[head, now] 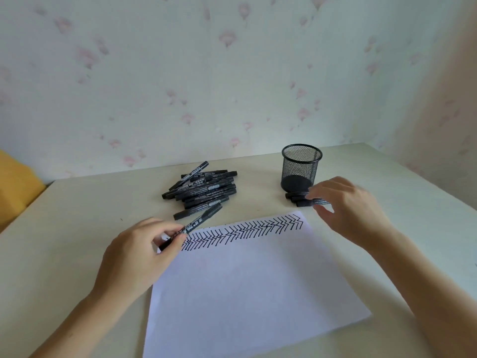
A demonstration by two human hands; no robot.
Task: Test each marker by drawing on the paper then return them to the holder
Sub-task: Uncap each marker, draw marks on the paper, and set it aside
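Beige table [77, 215], floral wallpaper [232, 73]; left fingers [178, 235] pinch marker [200, 220], right fingers [316, 193] grip markers [299, 198].

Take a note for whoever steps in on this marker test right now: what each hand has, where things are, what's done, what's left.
Left hand: grips one marker at the paper's far left corner.
Right hand: pinches the small bunch of markers lying at the foot of the mesh holder.
Paper: a row of black zigzag test marks runs along its far edge.
Pile of markers lies on the table behind the paper.
Holder looks empty.
Left: test the pile, then put every marker in the holder.
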